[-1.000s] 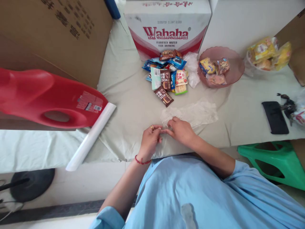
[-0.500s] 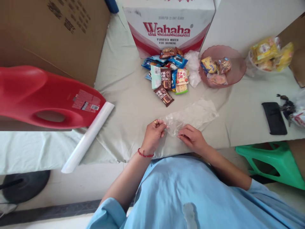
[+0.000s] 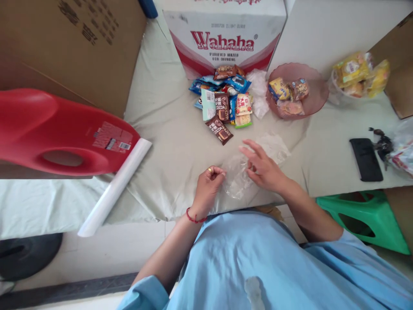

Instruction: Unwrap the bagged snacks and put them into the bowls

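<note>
A clear plastic bag (image 3: 237, 178) lies crumpled on the cloth near the table's front edge. My left hand (image 3: 209, 185) pinches its left end between thumb and fingers. Over the bag's middle hovers my right hand (image 3: 263, 168), fingers spread apart and nothing held in them. Beyond the hands, a brown cocoa snack packet (image 3: 219, 129) sits at the front of a pile of wrapped snacks (image 3: 238, 84). To the right of that pile stands a pink translucent bowl (image 3: 318, 97) with a few packets inside.
A white Wahaha carton (image 3: 226, 38) stands behind the snacks. On the left are a red plastic jug (image 3: 80, 129), a roll of clear film (image 3: 116, 187) and a large cardboard box (image 3: 80, 51). A black phone (image 3: 366, 159) lies at right, above a green stool (image 3: 371, 219).
My right hand has let go of the bag, opened its fingers and lifted forward. The left hand keeps its pinch, and the near part of the bag has spread out somewhat.
</note>
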Demonstrator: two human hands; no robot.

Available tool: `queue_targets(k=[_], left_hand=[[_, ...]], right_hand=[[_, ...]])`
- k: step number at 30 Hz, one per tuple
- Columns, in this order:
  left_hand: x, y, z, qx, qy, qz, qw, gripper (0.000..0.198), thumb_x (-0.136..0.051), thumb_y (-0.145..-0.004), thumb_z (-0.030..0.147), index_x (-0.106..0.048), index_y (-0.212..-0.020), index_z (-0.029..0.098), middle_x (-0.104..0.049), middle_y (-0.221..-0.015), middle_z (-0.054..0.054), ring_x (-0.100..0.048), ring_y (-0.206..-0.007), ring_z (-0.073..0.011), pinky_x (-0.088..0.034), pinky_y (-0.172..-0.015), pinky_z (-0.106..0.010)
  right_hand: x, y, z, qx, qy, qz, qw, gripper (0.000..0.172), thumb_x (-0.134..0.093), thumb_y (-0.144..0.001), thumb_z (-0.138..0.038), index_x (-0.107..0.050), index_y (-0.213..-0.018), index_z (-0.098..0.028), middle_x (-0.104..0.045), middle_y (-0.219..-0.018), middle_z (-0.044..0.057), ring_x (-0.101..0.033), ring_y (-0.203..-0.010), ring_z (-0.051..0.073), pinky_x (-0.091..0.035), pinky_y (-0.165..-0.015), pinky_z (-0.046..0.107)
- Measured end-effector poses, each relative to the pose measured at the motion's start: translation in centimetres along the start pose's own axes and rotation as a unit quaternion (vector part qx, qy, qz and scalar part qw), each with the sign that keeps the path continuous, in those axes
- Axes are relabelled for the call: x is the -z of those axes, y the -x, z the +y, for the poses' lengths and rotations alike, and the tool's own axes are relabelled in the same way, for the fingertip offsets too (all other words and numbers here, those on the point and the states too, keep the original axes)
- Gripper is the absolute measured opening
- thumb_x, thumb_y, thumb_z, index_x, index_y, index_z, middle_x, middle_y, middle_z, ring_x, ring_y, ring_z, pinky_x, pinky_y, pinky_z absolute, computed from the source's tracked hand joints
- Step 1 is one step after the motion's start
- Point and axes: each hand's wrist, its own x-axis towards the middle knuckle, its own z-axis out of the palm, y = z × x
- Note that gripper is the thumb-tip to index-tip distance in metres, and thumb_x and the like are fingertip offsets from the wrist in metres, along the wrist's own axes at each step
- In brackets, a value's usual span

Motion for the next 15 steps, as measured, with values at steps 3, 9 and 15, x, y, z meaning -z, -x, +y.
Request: queue_targets(k=[3,9,15], left_hand=[[0.7,0.2,0.0,-0.004,0.013,0.011,1.0,0.017,-0.075,-0.076,0.034,-0.067,-0.079,0.019,-0.069,-0.079,0.0,-0.059,-0.072,-0.0123,-0.046,-0.073,-0.025],[4.6,1.7,0.3,-0.028,0.146,0.186,0.971,0.026,-0.083,-0.073,0.031,-0.06,-0.08,0.02,-0.071,-0.094,0.0,-0.069,-0.086,-0.0134,-0.055,-0.082,-0.027],[9.9,7.6,-1.1,0.053,0.036,0.143,0.988,0.026,-0.085,-0.075,0.036,-0.067,-0.088,0.021,-0.073,-0.103,-0.006,-0.07,-0.092,-0.019,-0.058,-0.077,-0.029]], right_hand=[[-1.2,-2.6,0.2,0.066,-0.008,-0.111,0.992,0.038,-0.047,-0.098,-0.016,-0.071,-0.127,-0.025,-0.054,-0.157,0.012,-0.07,-0.113,0.022,-0.06,-0.096,0.039],[-1.5,-2.3,-0.5,0.116,-0.085,-0.004,0.99,0.029,-0.045,-0.106,-0.025,-0.074,-0.108,-0.023,-0.074,-0.118,0.011,-0.072,-0.107,0.019,-0.059,-0.094,0.034],[0.2,2.1,0.3,0.133,-0.115,0.004,0.984,0.024,-0.051,-0.105,-0.023,-0.074,-0.101,-0.025,-0.074,-0.117,0.011,-0.072,-0.102,0.017,-0.06,-0.086,0.032]])
